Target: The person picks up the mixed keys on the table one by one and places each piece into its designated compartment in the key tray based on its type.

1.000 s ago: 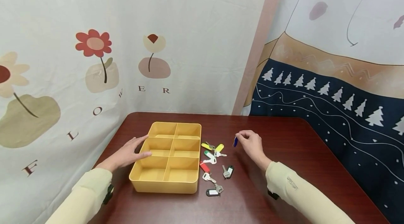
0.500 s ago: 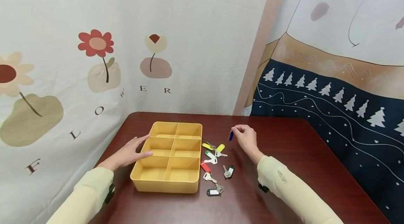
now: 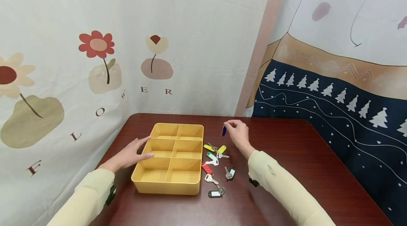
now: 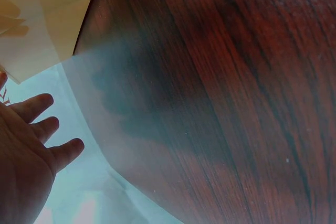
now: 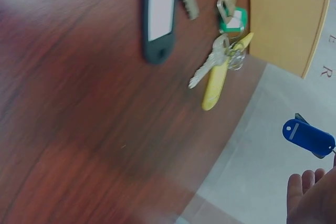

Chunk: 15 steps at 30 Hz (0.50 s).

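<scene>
Between thumb and fingertips my right hand (image 3: 239, 134) pinches a key with a blue tag (image 5: 310, 137), which dangles in the air right of the box's far end. My left hand (image 3: 128, 154) rests at the left side of a yellow box (image 3: 165, 188) with six compartments, fingers extended over its rim. Beside the box's right wall lie keys with yellow tags (image 3: 222, 149), a green tag (image 3: 211, 156) and a red tag (image 3: 207, 168). Two keys with black tags, one nearer the front (image 3: 214, 194) and one farther right (image 3: 232, 173), lie on the table.
The dark red wooden table (image 3: 286, 169) carries the box and keys. Behind it hangs a pale curtain (image 3: 203, 59) with flower prints; a dark blue tree-patterned cloth (image 3: 318, 113) borders its right side.
My right hand has moved left and slightly farther away, carrying the blue-tagged key toward the box. My left hand has stayed at the box's left rim, and the other keys lie unmoved.
</scene>
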Tool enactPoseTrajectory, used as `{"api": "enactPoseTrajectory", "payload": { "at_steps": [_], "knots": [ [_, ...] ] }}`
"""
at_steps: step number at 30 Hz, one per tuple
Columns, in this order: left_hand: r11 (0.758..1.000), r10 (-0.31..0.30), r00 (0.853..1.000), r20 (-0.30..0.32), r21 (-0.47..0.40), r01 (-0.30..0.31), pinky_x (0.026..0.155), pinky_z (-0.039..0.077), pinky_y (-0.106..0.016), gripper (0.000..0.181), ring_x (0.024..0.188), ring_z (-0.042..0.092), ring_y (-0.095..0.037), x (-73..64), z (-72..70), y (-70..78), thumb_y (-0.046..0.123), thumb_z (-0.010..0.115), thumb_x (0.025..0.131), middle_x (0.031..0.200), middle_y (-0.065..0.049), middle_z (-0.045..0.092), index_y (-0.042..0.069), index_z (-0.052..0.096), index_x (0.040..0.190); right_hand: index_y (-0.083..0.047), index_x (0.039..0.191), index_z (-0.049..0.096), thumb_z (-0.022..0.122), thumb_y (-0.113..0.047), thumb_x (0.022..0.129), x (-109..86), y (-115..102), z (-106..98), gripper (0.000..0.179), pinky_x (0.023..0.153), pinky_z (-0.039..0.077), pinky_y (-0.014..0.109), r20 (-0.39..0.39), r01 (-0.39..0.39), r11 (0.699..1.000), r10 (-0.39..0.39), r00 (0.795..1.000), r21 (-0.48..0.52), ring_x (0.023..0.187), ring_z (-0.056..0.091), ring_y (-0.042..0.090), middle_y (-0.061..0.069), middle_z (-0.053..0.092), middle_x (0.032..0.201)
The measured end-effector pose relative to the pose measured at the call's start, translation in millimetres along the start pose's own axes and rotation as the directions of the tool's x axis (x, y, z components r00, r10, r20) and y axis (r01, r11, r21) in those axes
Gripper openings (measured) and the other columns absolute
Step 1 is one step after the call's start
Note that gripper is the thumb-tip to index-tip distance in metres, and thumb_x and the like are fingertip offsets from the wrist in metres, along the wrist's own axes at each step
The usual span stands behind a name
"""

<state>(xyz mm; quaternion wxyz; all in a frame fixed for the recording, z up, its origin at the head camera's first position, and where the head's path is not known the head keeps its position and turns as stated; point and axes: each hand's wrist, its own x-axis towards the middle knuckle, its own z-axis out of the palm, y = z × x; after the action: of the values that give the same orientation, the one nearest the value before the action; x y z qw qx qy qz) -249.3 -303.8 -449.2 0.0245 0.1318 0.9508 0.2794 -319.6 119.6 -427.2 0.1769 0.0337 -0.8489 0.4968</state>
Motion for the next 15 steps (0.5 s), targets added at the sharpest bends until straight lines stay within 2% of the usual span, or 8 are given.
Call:
{"api": "enactPoseTrajectory", "payload": {
  "at_steps": [7,15],
  "knots": [
    [1.0,0.006,1.0,-0.004,-0.004,-0.006,0.108,0.016,-0.071,0.088,0.141,0.013,-0.057,-0.8,0.6,-0.1,0.053,0.067,0.09,0.151,-0.033,0.034,0.004,0.033,0.154,-0.011,0.086,0.077,0.069,-0.026,0.094,6.0,-14.5,14.8,0.018,0.069,0.046,0.034,-0.009,0.031,0.999,-0.031,0.999,0.033,0.079,0.059,0.019,0.001,0.07,0.086],
    [1.0,0.004,1.0,-0.004,-0.011,-0.004,0.109,0.016,-0.071,0.088,0.142,0.012,-0.057,0.2,1.3,-1.1,0.054,0.067,0.089,0.152,-0.031,0.033,0.004,0.033,0.154,-0.012,0.086,0.077,0.069,-0.029,0.093,10.9,-24.8,29.0,0.02,0.077,0.049,0.037,-0.011,0.018,0.997,-0.017,1.0,0.078,0.086,0.06,0.019,0.002,0.07,0.091]
  ]
}}
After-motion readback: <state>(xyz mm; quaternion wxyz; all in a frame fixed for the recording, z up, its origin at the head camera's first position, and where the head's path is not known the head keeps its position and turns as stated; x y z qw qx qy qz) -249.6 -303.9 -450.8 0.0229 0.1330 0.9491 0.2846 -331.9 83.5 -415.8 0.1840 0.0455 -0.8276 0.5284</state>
